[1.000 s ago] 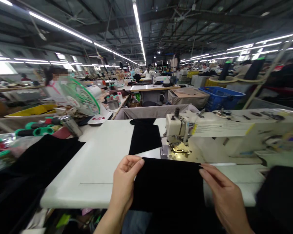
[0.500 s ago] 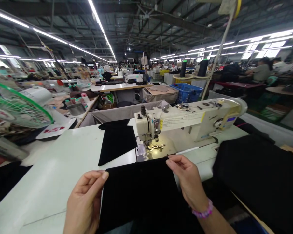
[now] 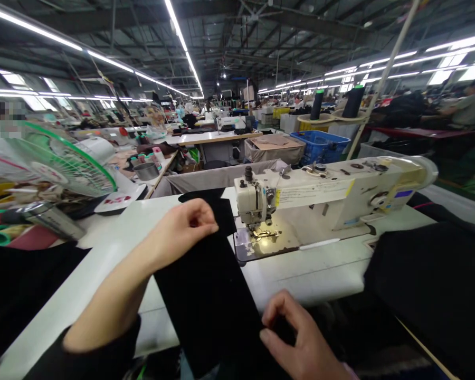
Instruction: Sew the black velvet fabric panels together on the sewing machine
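A long factory hall under strip lights, with rows of sewing stations running to the far wall. In the near field is a white table (image 3: 114,248) carrying a cream sewing machine (image 3: 324,198) on its right half; a small lamp lights the needle plate (image 3: 267,240).

A strip of black cloth (image 3: 209,295) lies on the table, running from the far edge, just left of the needle plate, down to the near edge and over it. The left hand (image 3: 182,227) reaches across from the near left and pinches the cloth's far end between thumb and fingers pressed together. The right hand (image 3: 301,343), low at the near edge, has its fingers curled down on the cloth's near end; whether it pinches or only presses cannot be told.

To the far left stand a green-caged fan (image 3: 59,163) and clutter. More black fabric (image 3: 431,285) is piled at the near right, and another dark heap (image 3: 19,285) sits at the near left.

Risks, as a judgement: the cloth is black on black near the person's lap, so a fold or a second layer could go unnoticed. The left hand's pinch is just beside the needle area; sliding right could bring fingers close to the presser foot. Fabric hanging off the near edge could drag the strip askew.
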Demonstrator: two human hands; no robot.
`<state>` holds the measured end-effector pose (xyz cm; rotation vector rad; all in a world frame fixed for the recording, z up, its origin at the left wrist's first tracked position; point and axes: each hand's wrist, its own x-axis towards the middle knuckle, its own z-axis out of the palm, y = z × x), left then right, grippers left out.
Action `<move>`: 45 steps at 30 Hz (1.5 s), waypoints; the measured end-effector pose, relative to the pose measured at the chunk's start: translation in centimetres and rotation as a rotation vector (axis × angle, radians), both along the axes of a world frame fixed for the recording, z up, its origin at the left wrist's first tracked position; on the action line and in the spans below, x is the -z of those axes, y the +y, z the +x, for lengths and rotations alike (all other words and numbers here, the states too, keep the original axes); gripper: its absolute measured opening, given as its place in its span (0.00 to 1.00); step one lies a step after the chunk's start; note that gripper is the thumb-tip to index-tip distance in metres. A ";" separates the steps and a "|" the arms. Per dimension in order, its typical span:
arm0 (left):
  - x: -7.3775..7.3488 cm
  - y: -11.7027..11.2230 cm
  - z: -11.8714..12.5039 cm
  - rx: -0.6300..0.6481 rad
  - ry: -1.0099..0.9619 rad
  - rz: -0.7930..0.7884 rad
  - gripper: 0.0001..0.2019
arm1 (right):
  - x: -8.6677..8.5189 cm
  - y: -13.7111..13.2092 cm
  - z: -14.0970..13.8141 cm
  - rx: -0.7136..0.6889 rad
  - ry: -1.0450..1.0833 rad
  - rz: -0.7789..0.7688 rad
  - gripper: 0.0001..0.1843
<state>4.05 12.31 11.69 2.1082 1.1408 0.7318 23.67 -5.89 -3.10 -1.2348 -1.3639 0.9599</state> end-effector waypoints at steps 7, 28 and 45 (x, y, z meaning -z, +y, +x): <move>11.6 4.8 6.7 0.139 0.132 -0.165 0.10 | 5.8 -0.6 0.7 -0.038 -0.308 0.440 0.12; 14.2 8.8 8.7 0.083 0.188 -0.119 0.10 | 3.9 3.1 2.5 0.067 -0.906 0.754 0.15; 13.3 -4.6 5.2 0.299 0.283 0.267 0.03 | 3.2 2.9 3.1 -0.060 -0.844 0.646 0.14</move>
